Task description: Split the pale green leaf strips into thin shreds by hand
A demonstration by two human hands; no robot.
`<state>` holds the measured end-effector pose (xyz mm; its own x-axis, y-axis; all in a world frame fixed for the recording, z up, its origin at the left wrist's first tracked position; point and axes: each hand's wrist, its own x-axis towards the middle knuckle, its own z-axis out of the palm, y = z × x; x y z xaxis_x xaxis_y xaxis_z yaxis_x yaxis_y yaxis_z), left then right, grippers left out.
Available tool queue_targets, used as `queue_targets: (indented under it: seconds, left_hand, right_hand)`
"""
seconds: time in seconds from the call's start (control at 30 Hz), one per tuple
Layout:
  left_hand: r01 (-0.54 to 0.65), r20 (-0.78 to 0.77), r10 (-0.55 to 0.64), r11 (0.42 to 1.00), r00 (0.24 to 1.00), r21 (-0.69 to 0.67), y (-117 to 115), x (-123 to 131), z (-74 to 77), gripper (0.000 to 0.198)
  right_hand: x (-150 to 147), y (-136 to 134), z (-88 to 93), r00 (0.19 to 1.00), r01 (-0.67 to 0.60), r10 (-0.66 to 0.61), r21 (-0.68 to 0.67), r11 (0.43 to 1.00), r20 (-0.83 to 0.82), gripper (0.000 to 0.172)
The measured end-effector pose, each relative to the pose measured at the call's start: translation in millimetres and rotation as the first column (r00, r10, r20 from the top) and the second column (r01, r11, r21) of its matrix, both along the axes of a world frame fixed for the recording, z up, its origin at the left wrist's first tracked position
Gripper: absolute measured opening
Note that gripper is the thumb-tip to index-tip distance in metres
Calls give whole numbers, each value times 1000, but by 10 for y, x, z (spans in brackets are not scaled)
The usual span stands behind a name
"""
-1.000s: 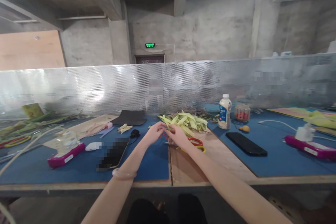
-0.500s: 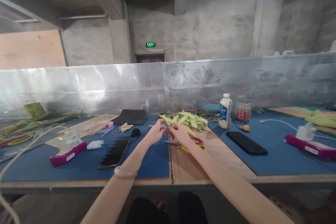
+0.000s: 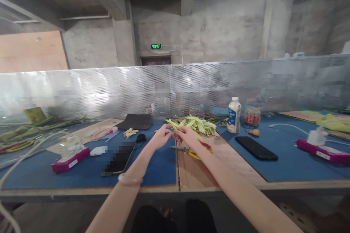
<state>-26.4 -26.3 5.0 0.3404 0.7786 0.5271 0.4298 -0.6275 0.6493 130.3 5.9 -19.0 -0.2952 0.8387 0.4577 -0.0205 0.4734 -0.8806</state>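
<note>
Over the seam between the blue mat and the bare wood, my left hand point(image 3: 162, 137) and my right hand point(image 3: 187, 137) meet fingertip to fingertip. Both are closed in a pinch, and whatever lies between the fingers is too small and hidden to name. Just behind and right of them is a heap of pale green leaf strips point(image 3: 202, 125). A pair of scissors point(image 3: 196, 153) with red and yellow handles lies beneath my right forearm, which partly covers it; its blades point left.
A phone point(image 3: 119, 158) and a purple power strip point(image 3: 71, 160) lie left; another phone point(image 3: 256, 148) and power strip point(image 3: 325, 152) right. A white-capped bottle point(image 3: 234, 116) and a jar point(image 3: 252, 117) stand behind. A perforated metal screen point(image 3: 123, 91) closes off the back.
My fingers have shifted very slightly around the same spot, still pinched together. The whole view has drifted a little; objects on the table stay in place.
</note>
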Motion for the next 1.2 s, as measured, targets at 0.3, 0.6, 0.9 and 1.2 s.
queue_targets:
  seconds: [0.3,0.6,0.9,1.2]
  left_hand:
    - [-182,-20,186,974,982,132,87,-74,-28,25]
    - [-304,-167,412,842,896,445,60,-122,-18,25]
    - [-433,-225,607,737,762,519,92,-219,-72,24]
    - [-414,-271,733,604,624,681,100,-183,-72,31]
  right_hand:
    - [-55,-57,-58,970,130,-150,114,985,189,29]
    - [-84,-150,178,649,108,-549,651,752,527,23]
    - [-306,-48,170,371,-96,-789,865,493,490,27]
    - [-228,41,51,355,4,-809,865,503,469,24]
